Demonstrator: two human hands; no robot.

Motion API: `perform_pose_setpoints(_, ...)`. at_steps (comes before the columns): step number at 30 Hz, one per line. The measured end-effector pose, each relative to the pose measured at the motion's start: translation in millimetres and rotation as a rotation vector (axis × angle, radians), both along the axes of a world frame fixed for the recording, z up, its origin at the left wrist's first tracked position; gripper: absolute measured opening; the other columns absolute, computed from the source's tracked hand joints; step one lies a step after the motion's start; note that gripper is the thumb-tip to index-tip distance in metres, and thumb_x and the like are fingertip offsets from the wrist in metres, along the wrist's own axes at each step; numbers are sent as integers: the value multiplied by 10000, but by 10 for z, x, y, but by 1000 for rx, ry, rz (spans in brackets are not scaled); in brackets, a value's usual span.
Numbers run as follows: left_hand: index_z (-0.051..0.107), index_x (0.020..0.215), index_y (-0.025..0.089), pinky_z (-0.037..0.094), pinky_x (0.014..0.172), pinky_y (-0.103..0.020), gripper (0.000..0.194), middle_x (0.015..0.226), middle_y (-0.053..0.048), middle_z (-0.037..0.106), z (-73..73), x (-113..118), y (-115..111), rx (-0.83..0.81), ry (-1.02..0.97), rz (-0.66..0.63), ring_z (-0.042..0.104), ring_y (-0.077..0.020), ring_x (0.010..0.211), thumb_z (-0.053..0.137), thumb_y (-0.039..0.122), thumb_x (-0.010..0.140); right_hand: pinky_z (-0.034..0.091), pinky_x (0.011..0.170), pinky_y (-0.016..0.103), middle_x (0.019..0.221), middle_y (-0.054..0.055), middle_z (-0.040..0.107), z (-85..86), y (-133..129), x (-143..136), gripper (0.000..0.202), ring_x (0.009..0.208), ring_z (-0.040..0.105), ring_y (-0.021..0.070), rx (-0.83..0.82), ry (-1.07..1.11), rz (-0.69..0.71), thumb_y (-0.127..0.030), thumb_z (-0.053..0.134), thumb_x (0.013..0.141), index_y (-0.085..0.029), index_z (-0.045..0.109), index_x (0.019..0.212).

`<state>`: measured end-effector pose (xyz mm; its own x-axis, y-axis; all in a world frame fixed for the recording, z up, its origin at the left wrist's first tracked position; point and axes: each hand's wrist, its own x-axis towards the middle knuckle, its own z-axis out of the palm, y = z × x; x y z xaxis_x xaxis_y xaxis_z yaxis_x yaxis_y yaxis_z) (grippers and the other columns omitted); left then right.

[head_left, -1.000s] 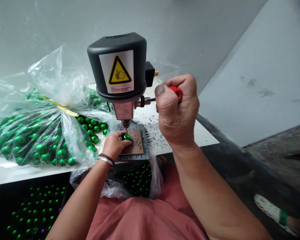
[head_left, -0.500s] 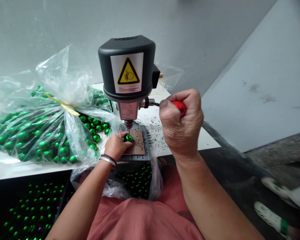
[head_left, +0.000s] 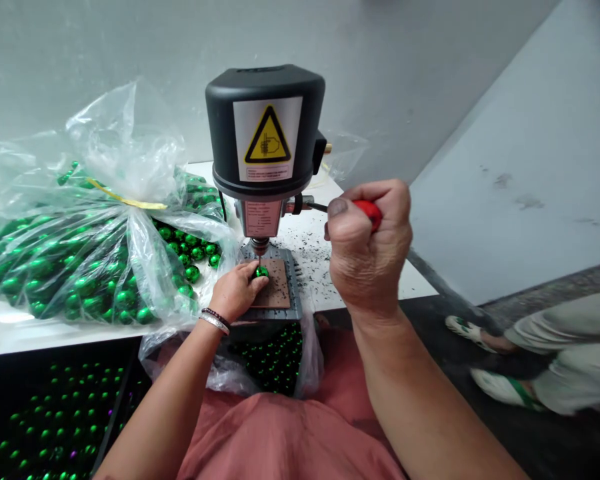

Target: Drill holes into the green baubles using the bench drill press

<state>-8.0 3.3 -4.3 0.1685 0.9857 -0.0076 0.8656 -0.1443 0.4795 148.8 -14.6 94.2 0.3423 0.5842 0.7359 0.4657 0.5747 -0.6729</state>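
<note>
Between thumb and fingers, my left hand (head_left: 236,291) pinches a shiny green ball (head_left: 262,272) on a brown board (head_left: 275,293). That board lies on the grey base (head_left: 295,308) of a black-topped drill press (head_left: 265,133). The thin drill bit (head_left: 259,261) points straight down at the ball's top; whether it has entered the ball I cannot tell. My right hand (head_left: 371,250) is wrapped round the red knob (head_left: 370,212) of the press's lever, right of the machine. Part of the knob is hidden by my fingers.
Left of the press, a clear plastic bag (head_left: 85,247) of green balls stands tied with a yellow strip (head_left: 125,197). Dark shavings litter the white table (head_left: 325,283). More balls lie below in a dark container (head_left: 55,413). A person's legs (head_left: 575,347) are at the right.
The other person's legs have come further into view from the right. The camera view has shifted slightly. Both my hands keep their grips on the ball and the knob.
</note>
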Motion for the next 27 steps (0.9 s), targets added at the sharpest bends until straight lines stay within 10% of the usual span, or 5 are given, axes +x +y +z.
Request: perform_pose_setpoints(27, 569, 1195, 221, 412, 885, -290, 454, 1182, -101, 600, -41, -24, 34, -30, 9, 19, 570, -236, 1054, 485, 463, 820, 348, 478, 201, 555, -52, 427, -207, -119, -14, 118, 491, 400, 55, 72, -201, -189, -257, 503, 800, -198, 442, 719)
